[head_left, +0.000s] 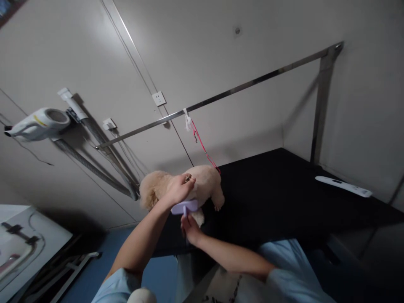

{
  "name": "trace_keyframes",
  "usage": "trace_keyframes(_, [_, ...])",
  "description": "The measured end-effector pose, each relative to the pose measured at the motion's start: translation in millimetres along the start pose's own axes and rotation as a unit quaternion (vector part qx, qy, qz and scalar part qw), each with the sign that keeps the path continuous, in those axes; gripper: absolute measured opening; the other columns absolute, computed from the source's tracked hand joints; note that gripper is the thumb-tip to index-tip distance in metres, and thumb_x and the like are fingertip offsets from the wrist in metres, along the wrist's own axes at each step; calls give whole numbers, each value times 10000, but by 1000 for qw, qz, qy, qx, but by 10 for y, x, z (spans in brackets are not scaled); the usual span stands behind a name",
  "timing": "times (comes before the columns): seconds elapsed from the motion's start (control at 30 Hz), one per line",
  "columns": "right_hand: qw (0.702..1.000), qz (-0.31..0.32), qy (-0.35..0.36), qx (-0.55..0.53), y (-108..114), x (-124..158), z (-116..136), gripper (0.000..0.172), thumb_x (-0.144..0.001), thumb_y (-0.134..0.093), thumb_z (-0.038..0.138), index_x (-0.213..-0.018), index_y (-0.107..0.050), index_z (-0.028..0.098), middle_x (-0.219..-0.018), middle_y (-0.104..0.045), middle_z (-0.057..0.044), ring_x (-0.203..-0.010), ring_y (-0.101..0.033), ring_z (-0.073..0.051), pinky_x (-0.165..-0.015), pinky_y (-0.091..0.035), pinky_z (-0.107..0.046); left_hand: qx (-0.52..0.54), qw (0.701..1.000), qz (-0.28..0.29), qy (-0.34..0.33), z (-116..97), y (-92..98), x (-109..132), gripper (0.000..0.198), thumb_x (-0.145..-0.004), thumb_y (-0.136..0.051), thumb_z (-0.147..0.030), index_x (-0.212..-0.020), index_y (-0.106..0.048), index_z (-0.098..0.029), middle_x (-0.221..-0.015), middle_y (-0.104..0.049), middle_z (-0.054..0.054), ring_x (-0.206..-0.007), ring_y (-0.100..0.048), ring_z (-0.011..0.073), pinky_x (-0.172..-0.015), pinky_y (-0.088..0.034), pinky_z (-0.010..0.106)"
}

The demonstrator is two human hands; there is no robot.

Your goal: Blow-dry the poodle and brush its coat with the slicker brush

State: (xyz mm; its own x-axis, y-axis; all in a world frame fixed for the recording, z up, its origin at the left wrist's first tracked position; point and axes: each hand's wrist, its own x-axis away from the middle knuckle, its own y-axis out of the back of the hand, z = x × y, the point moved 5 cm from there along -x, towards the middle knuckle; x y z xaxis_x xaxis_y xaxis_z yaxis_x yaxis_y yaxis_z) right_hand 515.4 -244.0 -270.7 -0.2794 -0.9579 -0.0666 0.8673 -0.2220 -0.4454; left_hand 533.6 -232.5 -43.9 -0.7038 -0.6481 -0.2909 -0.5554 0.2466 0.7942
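Note:
A cream, fluffy dog (203, 176) is on the black grooming table (261, 189), its curly head at the left. My left hand (180, 189) is closed at the dog's front, fingers curled round what looks like a raised paw with dark tips showing above the grip. In my right hand (191, 229) is the handle of a lavender slicker brush (184, 206). The brush's wide head is just below my left hand, close to the dog's leg fur; contact between them cannot be made out. A pink leash (200, 141) runs from the overhead bar to the dog's rear.
Above the table crosses a metal bar (233, 89) on a post (320, 105). White clippers (343, 186) lie at the table's right. A wall-mounted dryer (41, 124) with a grey hose (91, 166) hangs at the left. Lower left stands a white basin unit (47, 223).

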Motion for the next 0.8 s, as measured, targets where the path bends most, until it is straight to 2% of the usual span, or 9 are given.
trace_keyframes(0.1, [999, 45, -20, -8, -60, 54, 9, 510, -770, -622, 772, -795, -502, 277, -504, -458, 78, -423, -405, -143, -425, -345, -256, 10, 1000, 26, 6, -87, -46, -27, 327, -947, -500, -399, -658, -508, -246, -604, -509, -17, -574, -460, 163, -594, -343, 303])
trace_keyframes(0.17, [999, 38, 3, -21, -60, 54, 77, 489, -785, -620, 743, -862, -526, 270, -582, -512, 63, -516, -481, -148, -494, -405, -253, 20, 999, 33, 5, -161, -66, -35, 326, -952, -500, -384, -658, -511, -243, -604, -508, -20, -568, -449, 157, -590, -341, 299])
trace_keyframes(0.23, [999, 17, 23, -33, -50, 60, 112, 450, -821, -622, 702, -888, -507, 271, -643, -516, 65, -595, -496, -134, -571, -439, -238, 25, 999, 37, 1, -221, -95, -34, 325, -948, -509, -383, -656, -524, -240, -599, -517, -20, -565, -450, 155, -588, -343, 297])
trace_keyframes(0.4, [995, 70, -69, -28, -131, 239, -55, 406, -814, -663, 646, -778, -502, 276, -510, -461, 72, -427, -415, -144, -455, -418, -283, 32, 999, 37, 7, -240, -147, -16, 335, -931, -518, -413, -647, -545, -237, -587, -542, -15, -550, -468, 158, -571, -348, 295])
trace_keyframes(0.47, [995, 61, -69, -40, -96, 247, -13, 347, -860, -666, 594, -845, -552, 266, -584, -532, 55, -481, -493, -150, -501, -461, -282, 40, 999, 18, 12, -232, -115, -18, 326, -917, -521, -422, -652, -554, -236, -587, -536, -17, -553, -464, 155, -571, -349, 291])
trace_keyframes(0.57, [997, 29, -47, -59, 12, 159, 112, 249, -940, -668, 483, -972, -574, 255, -736, -616, 41, -666, -604, -132, -638, -500, -235, 55, 998, 0, 22, -238, -65, -31, 322, -892, -531, -441, -643, -553, -237, -578, -510, -20, -552, -448, 154, -563, -339, 286])
trace_keyframes(0.73, [980, 113, -151, -56, -29, 206, 11, 317, -921, -710, 506, -909, -564, 225, -596, -614, 37, -503, -600, -180, -560, -523, -317, 62, 997, -3, 44, -224, -52, -63, 329, -880, -542, -434, -621, -547, -233, -582, -534, -12, -548, -451, 152, -563, -344, 284])
trace_keyframes(0.8, [981, 113, -143, -69, -46, 200, 36, 326, -907, -754, 494, -947, -575, 225, -672, -674, 22, -578, -659, -188, -635, -563, -339, 64, 997, -1, 43, -212, -60, -89, 323, -884, -545, -416, -619, -548, -231, -581, -536, -13, -549, -446, 150, -566, -342, 281])
